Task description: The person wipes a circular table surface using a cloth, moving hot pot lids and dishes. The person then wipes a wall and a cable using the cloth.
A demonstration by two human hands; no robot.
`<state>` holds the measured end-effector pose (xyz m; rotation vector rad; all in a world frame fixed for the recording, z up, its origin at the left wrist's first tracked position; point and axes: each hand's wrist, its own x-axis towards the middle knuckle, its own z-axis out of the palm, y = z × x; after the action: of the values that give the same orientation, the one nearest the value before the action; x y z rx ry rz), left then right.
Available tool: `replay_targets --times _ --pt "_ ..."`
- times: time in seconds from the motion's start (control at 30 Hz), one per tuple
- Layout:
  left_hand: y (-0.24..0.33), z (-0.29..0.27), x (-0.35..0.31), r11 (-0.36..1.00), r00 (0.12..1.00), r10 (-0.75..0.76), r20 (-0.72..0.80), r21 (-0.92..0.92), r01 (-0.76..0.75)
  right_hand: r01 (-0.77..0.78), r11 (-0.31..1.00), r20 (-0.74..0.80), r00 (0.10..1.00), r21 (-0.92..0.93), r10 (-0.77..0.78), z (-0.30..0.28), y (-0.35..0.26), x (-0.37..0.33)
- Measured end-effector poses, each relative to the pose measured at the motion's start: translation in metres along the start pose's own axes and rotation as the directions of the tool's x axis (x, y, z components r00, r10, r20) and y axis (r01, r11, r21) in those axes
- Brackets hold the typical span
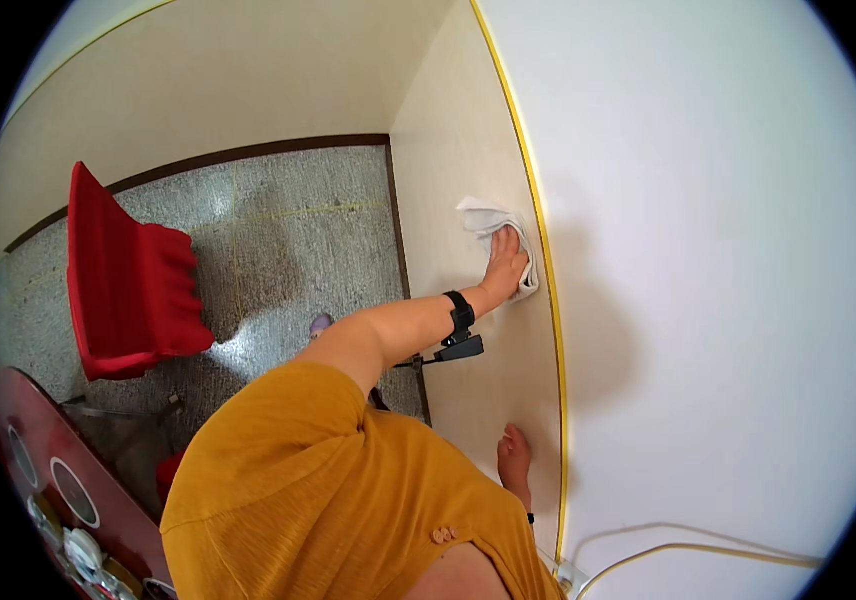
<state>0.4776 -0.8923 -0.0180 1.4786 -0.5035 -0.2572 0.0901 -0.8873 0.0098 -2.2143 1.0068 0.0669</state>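
My left arm reaches across to the pale wall panel, and my left hand presses a white cloth against it, just left of the yellow trim. The fingers lie over the cloth, which bunches up around them. One corner of it sticks out past the fingertips. Lower down, beside the same panel, is my right hand, its fingers curled in and nothing visible in them. Whether it touches the panel I cannot tell. Black straps circle both wrists.
Left of me stands a red-covered chair on the grey patterned floor. A dark red table with items on it fills the lower left. Across the white wall, a cable runs from near the trim's lower end.
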Motion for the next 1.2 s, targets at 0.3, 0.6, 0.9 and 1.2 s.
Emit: replay_targets --times 0.3,0.6,0.9,1.2 --pt "-0.015 -0.021 0.046 0.899 0.932 0.355 0.079 0.243 -0.363 0.034 0.998 -0.001 0.999 -0.052 -0.034 0.033 -0.021 0.055" --pt "-0.024 -0.033 0.070 0.982 0.989 0.129 0.072 0.132 -0.138 0.066 0.998 0.042 0.997 0.012 -0.067 0.077 -0.008 0.082" --pt "-0.035 -0.044 0.072 0.884 0.926 0.374 0.056 0.281 -0.374 0.072 0.987 0.350 0.929 0.141 -0.118 0.156 0.068 0.107" --pt "-0.024 -0.061 0.085 0.859 0.890 0.433 0.141 0.237 -0.455 0.039 0.977 0.396 0.910 0.208 -0.121 0.199 0.082 0.089"
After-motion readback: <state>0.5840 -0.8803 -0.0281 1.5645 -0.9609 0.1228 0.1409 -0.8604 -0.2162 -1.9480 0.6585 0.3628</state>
